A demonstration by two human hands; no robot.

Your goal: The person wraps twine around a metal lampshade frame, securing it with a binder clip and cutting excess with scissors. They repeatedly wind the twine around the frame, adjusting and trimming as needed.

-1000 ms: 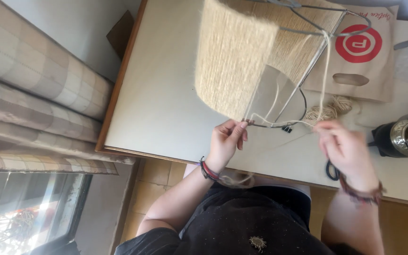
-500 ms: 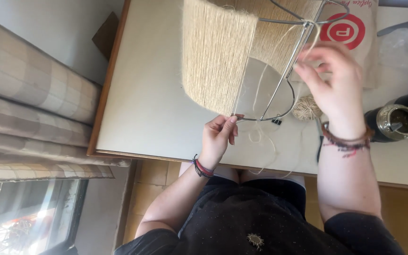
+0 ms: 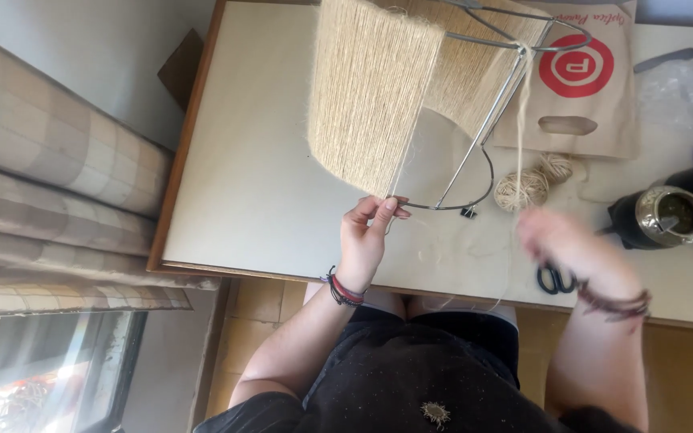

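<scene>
- One wire lampshade frame (image 3: 487, 128), partly wrapped in pale beige twine, stands on the cream tabletop with a wooden edge (image 3: 258, 184).
- The left hand (image 3: 366, 236) pinches the frame's lower metal ring between thumb and fingertips, just under the wrapped section.
- The right hand (image 3: 571, 248) is blurred by motion; one thin strand of twine (image 3: 523, 120) runs from the top of the frame down towards it, but whether the fingers are closed on it cannot be told.
- Two small balls of twine (image 3: 523, 188) lie side by side beside the ring.
- One small black binder clip (image 3: 468, 212) sits on the ring.
- One pair of black-handled scissors (image 3: 555, 279) lies near the right hand.
- One brown paper bag with a red circle (image 3: 595, 104) lies flat behind the frame.
- One dark metal-rimmed cup (image 3: 659, 216) stands to the right.
</scene>
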